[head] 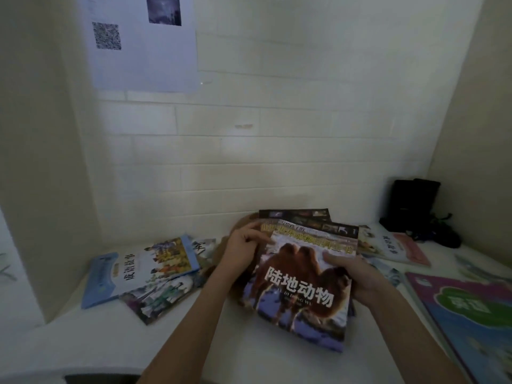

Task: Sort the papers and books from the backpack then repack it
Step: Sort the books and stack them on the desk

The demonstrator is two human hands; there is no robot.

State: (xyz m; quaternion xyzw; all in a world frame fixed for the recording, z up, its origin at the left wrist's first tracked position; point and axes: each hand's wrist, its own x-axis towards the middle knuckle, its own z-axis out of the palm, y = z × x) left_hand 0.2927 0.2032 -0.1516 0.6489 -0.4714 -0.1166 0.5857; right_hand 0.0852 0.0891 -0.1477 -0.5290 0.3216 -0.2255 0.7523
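Observation:
A stack of picture books lies in the middle of the white table, topped by a camel book (299, 289) with white Chinese title. My left hand (243, 250) grips the stack's upper left edge, fingers curled over it. My right hand (357, 278) holds the right edge, thumb on the cover. Two dark-covered books (304, 217) fan out behind the top one. A brown thing, partly hidden under the stack and my left hand, may be the backpack (219, 253); I cannot tell.
Blue-edged story books (138, 270) lie overlapped at the left. More books (393, 248) sit at the right rear, and a large purple-and-green book (465, 314) at the right edge. A black object with cords (415, 209) stands in the back right corner. White brick wall behind.

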